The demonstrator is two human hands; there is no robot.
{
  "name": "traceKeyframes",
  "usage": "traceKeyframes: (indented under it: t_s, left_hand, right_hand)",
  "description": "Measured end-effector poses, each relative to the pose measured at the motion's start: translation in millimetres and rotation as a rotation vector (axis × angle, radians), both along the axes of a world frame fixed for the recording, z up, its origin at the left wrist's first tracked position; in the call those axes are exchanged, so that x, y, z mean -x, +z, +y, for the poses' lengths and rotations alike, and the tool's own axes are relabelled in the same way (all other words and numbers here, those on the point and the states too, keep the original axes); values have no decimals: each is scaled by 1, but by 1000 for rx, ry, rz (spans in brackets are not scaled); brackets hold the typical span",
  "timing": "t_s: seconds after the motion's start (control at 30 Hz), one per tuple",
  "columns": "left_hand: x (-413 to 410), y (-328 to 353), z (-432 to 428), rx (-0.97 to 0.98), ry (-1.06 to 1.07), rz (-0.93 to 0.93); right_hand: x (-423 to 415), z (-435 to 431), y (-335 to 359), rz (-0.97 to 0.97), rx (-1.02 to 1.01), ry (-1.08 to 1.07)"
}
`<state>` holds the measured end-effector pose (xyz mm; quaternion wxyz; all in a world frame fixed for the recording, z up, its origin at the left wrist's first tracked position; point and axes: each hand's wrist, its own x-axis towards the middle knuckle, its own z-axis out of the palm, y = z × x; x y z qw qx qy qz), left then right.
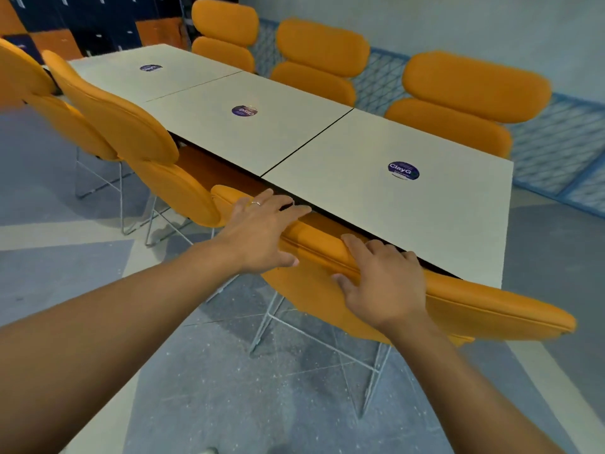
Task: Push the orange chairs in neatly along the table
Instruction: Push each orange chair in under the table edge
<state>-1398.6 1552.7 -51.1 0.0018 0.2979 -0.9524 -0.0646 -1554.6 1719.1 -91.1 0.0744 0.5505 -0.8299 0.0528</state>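
**Chair at table edge, both hands on backrest**

Item 1, near chair (474, 306): orange, padded, on white wire legs (314, 335). It stands at the near long side of the table (327, 152), at the section closest to the camera. The top of its backrest lies right along the table edge, with only a thin dark gap showing between them. The seat is hidden under the tabletop.

Item 2, left hand (262, 231): laid flat on the top of the near chair's backrest towards its left end. The fingers are straight and spread, their tips reaching the table edge. It wears a ring (256, 203).

Item 3, right hand (383, 276): on the same backrest, further right. The fingers hook over the top while the thumb presses on the near face, so it grips the padding.

Item 4, second chair (131, 126) and third chair (23, 73): same side, further left, backs turned at an angle to the table.

Item 5, far chairs (471, 93): three, on the opposite side, backrests close to the table edge.

Item 6, table: three pale sections end to end, each with a round dark stickers (403, 171) mark near its centre.

Item 7, floor (229, 388): grey, speckled, with pale bands.

Item 8, lattice (556, 139): blue, along the wall behind the far chairs.
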Motion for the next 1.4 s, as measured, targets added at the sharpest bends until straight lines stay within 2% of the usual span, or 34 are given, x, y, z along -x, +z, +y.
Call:
traceKeyframes:
  t_s: [0.13,0.5,0.6,1.0,1.17,1.4]
  left_hand:
    - [13,-8,-18,-19,-74,-77]
    - [14,-36,-49,117,-232,80]
    - [13,-40,-49,155,-232,125]
    - [9,-45,-48,207,-243,226]
    - [10,-49,-53,225,-258,267]
    - [14,-43,-87,171,-279,187]
  right_hand:
    - [-2,-1,-2,16,4,-28]
    - [-11,-2,-5,-5,110,-232]
    - [-8,4,-2,2,114,-305]
    - [21,50,13,17,-95,-559]
    - [23,48,9,31,-43,-591]
    - [14,21,6,29,19,-612]
